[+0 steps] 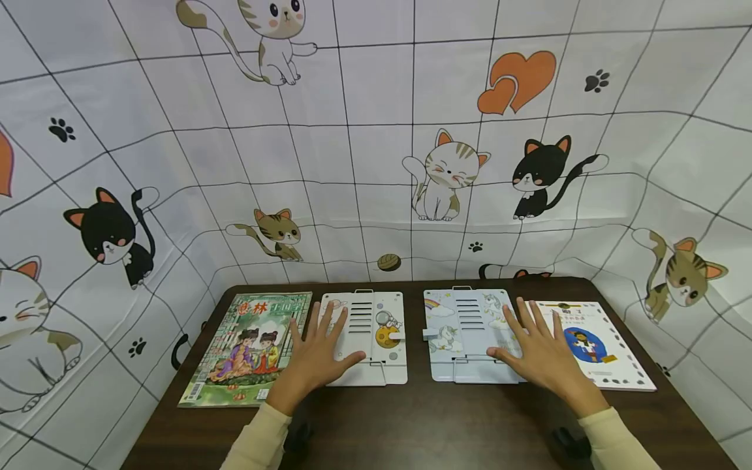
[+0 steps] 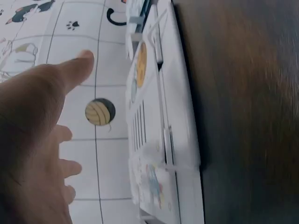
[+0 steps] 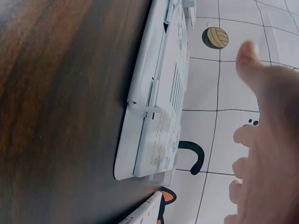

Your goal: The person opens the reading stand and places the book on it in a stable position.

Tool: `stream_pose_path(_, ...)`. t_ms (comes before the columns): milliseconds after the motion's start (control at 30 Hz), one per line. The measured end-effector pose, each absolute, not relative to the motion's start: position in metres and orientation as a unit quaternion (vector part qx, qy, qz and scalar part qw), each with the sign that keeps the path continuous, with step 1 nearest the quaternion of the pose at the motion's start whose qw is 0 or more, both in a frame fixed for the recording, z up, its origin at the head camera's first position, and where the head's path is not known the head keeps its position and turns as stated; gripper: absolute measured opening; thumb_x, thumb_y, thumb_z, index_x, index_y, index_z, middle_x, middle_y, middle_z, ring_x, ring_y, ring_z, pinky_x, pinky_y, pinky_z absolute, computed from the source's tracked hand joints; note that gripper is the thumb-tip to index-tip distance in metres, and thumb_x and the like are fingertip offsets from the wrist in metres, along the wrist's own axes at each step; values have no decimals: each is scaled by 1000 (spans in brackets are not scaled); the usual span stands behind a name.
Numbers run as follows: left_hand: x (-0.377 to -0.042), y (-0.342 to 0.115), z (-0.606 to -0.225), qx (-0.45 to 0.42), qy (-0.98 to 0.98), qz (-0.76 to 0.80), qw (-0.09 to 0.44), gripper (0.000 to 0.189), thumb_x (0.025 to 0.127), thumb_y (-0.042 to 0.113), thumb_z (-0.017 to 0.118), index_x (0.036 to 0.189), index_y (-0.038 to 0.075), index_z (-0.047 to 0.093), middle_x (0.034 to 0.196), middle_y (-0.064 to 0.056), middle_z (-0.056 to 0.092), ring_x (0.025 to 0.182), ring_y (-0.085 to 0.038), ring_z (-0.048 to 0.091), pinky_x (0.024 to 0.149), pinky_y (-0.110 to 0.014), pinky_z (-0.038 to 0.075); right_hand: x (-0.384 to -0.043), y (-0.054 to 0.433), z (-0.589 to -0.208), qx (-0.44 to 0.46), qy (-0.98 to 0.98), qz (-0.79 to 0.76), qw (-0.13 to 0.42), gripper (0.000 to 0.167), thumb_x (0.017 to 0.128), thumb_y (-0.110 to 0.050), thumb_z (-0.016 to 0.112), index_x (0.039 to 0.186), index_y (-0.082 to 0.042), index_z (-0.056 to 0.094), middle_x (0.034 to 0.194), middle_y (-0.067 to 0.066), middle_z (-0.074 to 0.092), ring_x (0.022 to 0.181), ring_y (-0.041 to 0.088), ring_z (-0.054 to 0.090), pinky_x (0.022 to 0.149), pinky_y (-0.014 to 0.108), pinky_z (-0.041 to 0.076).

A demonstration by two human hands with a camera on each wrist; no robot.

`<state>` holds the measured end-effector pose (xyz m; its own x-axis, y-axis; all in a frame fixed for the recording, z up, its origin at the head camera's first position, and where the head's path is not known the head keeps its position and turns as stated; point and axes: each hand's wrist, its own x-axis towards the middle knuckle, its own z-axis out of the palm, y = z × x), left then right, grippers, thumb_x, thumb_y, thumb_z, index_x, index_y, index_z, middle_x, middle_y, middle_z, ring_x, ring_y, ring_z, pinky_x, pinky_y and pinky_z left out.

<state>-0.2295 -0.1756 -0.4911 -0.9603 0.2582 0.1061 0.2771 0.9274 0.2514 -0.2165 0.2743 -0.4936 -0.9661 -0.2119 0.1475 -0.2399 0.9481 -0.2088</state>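
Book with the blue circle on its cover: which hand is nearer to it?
Right. In the head view, the right hand overlaps the left edge of the book; the left hand is farther off, to its left.

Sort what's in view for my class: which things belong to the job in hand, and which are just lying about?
Likely job things, nearest the left hand and right hand:
yellow-moon stand
unicorn stand
green magazine
white book

Likely just surroundings:
cat-print backdrop
brown table
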Motion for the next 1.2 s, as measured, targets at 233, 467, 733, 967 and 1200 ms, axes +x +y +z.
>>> stream_pose_path(233,-222,-152,-490,-191,-964,-146,110,60,99,37,77,148,6,61,150,-19,62,145,-41,54,114,-67,46,-212,271,-488,101,-980,134,105,72,99,-48,73,151,-1,57,153,30,55,137,53,55,108,70,46)
stream_pose_path(467,-212,-116,-488,-238,-934,-224,143,17,99,13,75,113,6,76,96,-5,76,80,-16,72,64,-30,57,-206,271,-487,85,-972,192,108,28,95,-22,80,115,-1,77,89,6,78,71,18,67,60,41,52)
stream_pose_path(733,-207,-79,-489,-272,-914,-269,136,6,101,11,71,96,11,75,79,3,70,65,0,49,59,-17,44,-205,274,-495,99,-967,206,113,4,92,-11,80,91,-11,77,77,-4,71,62,9,48,55,29,37)
stream_pose_path(967,-211,-47,-499,-271,-911,-289,110,8,101,13,70,97,12,77,78,5,71,62,2,49,59,-13,43,-205,270,-500,95,-965,223,98,9,90,-9,79,85,-14,74,75,-6,69,64,11,51,57,32,40)
stream_pose_path(1200,-216,-15,-511,-271,-908,-304,100,11,98,9,68,92,11,76,70,8,65,58,3,47,57,-11,41,-207,269,-505,83,-968,224,76,9,90,-10,79,85,-14,73,74,-5,68,64,12,53,57,34,42)
